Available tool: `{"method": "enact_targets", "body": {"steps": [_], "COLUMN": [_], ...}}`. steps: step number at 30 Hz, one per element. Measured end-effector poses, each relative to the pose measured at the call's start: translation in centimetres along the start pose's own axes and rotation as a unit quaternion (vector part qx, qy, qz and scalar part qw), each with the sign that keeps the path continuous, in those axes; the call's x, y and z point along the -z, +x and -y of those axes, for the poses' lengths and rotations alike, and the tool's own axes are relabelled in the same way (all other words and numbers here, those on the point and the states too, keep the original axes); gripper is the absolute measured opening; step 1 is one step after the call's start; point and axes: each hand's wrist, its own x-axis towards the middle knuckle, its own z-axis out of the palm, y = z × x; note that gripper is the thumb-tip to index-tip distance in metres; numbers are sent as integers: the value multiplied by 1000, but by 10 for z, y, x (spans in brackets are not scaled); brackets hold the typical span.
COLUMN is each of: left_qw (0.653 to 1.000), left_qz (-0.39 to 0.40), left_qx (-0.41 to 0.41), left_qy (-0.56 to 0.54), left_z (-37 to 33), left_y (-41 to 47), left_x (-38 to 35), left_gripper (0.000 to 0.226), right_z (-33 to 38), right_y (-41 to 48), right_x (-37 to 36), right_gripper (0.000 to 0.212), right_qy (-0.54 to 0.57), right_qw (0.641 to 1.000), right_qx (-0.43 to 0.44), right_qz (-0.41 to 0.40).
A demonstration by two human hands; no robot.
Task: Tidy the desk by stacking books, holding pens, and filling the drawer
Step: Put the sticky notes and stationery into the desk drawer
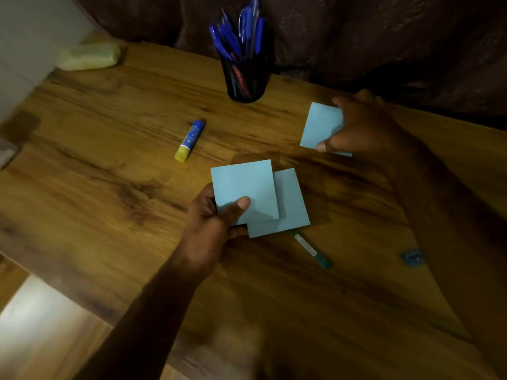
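My left hand (214,223) grips two overlapping light-blue sticky-note pads (260,196) above the middle of the wooden desk (96,165), thumb pressed on the top one. My right hand (359,124) pinches a third light-blue pad (321,124) further back on the right. A black mesh pen holder (245,78) packed with blue pens stands at the back. A blue glue stick with a yellow cap (189,140) lies left of centre. A teal pen (312,249) lies on the desk, partly hidden under the left-hand pads.
A pale yellowish object (89,56) rests at the desk's back left corner. A small blue-grey item (413,257) lies near my right forearm. Dark curtains hang behind the desk. The desk's front edge runs along the lower left, with light flooring below it.
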Motion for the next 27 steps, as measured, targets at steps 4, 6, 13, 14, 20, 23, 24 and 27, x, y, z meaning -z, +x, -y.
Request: {"method": "enact_targets", "body": {"steps": [4, 6, 13, 14, 20, 23, 24, 27], "left_qw": [1000, 1000, 999, 998, 994, 994, 994, 993], "left_qz": [-6, -7, -25, -36, -54, -57, -58, -74], "left_qx": [-15, -20, -17, -15, -10, -17, -20, -31], "left_qy": [-15, -17, -45, -57, -94, -93, -94, -84], "left_z": [1, 1, 0, -2, -4, -8, -11, -21], "left_y": [-2, -2, -6, -10, -57, -83, -91, -113], "left_x": [2, 1, -2, -2, 12, 34, 41, 58], "left_gripper": [47, 48, 48, 48, 42, 43, 44, 41], "right_z": [0, -1, 3, 1, -13, -14, -10, 14], "right_y": [-3, -8, -29, -33, -66, -85, -92, -118], "right_x": [-1, -3, 1, 1, 1, 3, 5, 11], "right_gripper": [99, 97, 92, 89, 55, 44, 45, 55], "right_qy": [20, 41, 18, 26, 129, 179, 210, 345], "right_qw": [999, 997, 995, 994, 979, 968, 964, 933], "right_qx": [5, 16, -11, -12, 40, 65, 61, 40], "right_qz": [-30, -66, -99, -106, -155, -161, -150, -96]}}
